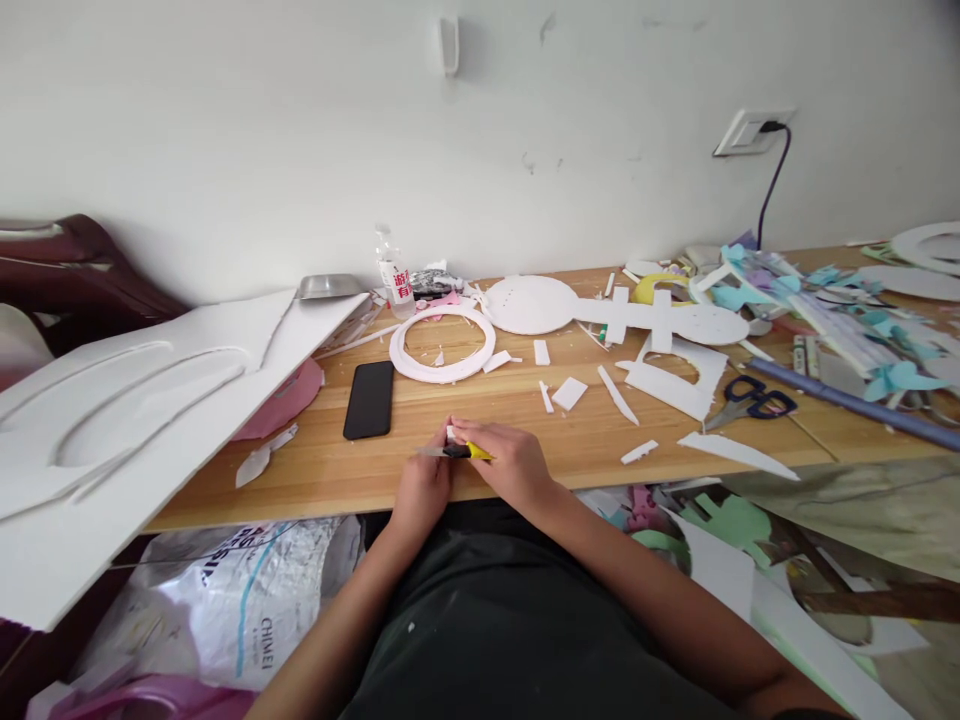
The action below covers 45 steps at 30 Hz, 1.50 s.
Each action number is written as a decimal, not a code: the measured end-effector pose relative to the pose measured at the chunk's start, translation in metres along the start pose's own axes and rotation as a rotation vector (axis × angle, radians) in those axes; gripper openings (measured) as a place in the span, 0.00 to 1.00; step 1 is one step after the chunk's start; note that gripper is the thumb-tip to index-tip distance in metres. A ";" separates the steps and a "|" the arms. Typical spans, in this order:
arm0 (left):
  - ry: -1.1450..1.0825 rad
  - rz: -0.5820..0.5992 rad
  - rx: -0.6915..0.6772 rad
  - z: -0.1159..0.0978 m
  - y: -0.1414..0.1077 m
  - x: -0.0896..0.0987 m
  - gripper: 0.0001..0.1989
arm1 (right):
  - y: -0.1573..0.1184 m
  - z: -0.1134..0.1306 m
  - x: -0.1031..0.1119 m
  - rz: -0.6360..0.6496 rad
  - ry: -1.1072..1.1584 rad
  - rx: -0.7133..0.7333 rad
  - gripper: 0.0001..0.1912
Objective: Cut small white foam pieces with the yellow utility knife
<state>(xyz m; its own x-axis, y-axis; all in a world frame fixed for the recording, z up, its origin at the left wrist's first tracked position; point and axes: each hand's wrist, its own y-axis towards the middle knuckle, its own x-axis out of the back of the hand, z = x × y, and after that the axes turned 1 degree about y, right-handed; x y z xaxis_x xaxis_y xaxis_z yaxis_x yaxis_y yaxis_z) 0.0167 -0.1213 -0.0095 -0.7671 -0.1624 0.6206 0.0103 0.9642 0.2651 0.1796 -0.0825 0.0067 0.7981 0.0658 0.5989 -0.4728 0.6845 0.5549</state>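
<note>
In the head view, a person sits close up to a wooden table (322,480), both bare hands together near its front edge. The right hand (516,462) is closed round a small knife (469,451) with a yellow and black handle, its blade pointing left, across the front of the other hand. The left hand (424,482) is drawn in narrow, its fingertips up at a tiny white piece (451,433) just above the knife; right-hand fingers are there too, and I can't tell which hand bears its weight. Just left of the left hand lies a black phone (369,400). Beyond the hands sits a white ring (398,347), with a bottle (395,282) standing behind it and a metal bowl (330,287) on the far corner of a big white board (169,410), off to the left hand's left. A pink sheet (289,405) pokes out from under that board. Ahead and right of the right hand are loose white scraps (570,393), then a long white cutout (534,306) behind them. Farther right of that hand lie scissors (739,405) with dark blue handles, and beyond them a blue rod (862,405) beside a colourful heap (825,305).
</note>
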 end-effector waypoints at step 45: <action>-0.273 -0.103 0.094 -0.021 0.007 -0.017 0.11 | -0.008 -0.004 -0.006 -0.036 -0.083 0.044 0.28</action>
<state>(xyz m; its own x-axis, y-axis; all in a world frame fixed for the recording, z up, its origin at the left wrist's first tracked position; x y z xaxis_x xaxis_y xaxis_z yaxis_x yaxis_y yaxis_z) 0.0427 -0.1163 -0.0028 -0.9053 -0.2098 0.3694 -0.1257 0.9629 0.2388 0.1797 -0.0857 -0.0038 0.7824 -0.0200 0.6224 -0.4613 0.6529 0.6008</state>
